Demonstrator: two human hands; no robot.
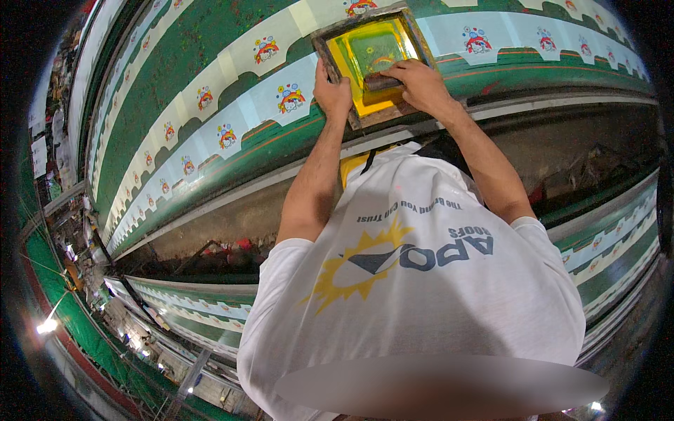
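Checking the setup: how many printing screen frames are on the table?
1: the yellow-meshed screen frame at the table's near edge, left hand on its left side, right hand on it. None visible elsewhere.

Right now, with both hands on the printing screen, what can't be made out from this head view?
- Squeegee blade: the right hand covers most of it, so its contact with the yellow mesh is hidden.
- Fabric piece under the screen frame: the frame hides it.
- Left hand fingers: curled over the frame's edge, their tips are hidden.
- Printed motifs on far fabric pieces: too small and bent by the fisheye rim.
- Lower table: partly blocked by the person's white shirt.
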